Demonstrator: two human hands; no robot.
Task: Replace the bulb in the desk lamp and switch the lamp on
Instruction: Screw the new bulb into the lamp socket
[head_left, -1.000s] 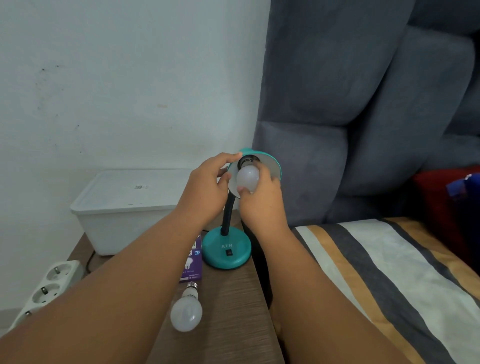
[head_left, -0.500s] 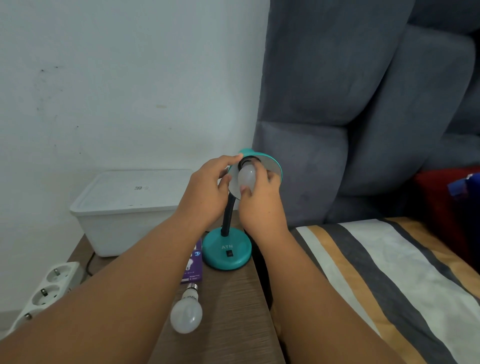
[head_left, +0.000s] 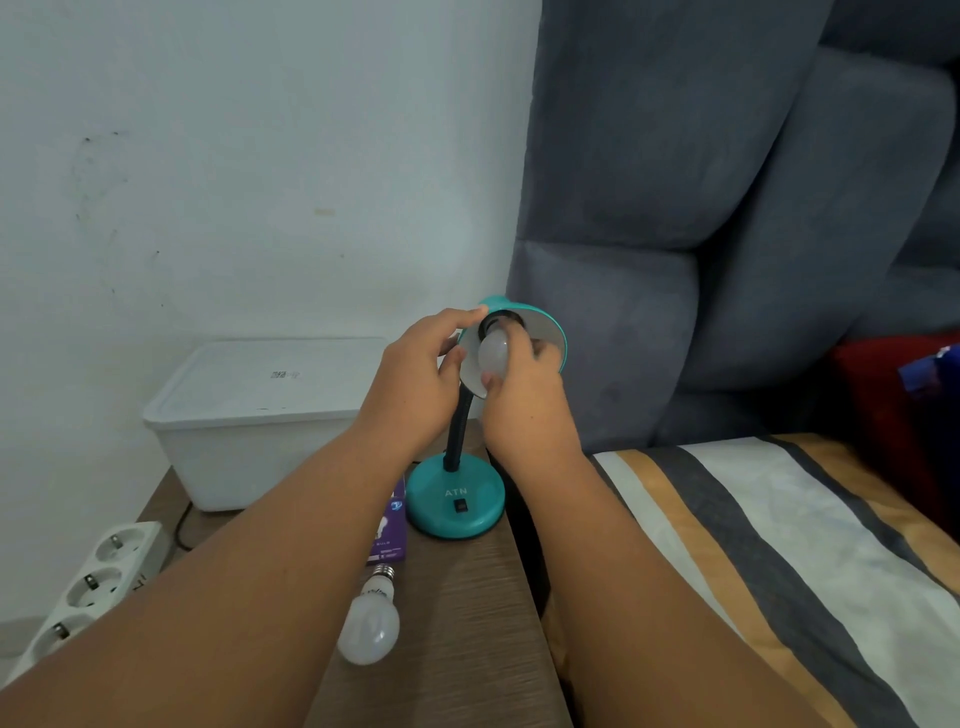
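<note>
My right hand (head_left: 524, 400) is closed around the white bulb (head_left: 492, 352), which sits at the socket inside the teal lamp shade (head_left: 548, 332). My left hand (head_left: 415, 379) grips the shade rim at 9 o'clock. The lamp base (head_left: 456, 501) stands on the wooden table (head_left: 467, 623). A second bulb (head_left: 370, 626) lies at 7 o'clock from the base.

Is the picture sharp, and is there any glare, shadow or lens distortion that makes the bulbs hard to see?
Head view: soft, even room light, lamp unlit; bulb in the shade and loose bulb on the table both sharp, with only faint highlights; weak shadows beneath the lamp base; wide-angle stretching enlarges the forearms near the bottom edge.
</note>
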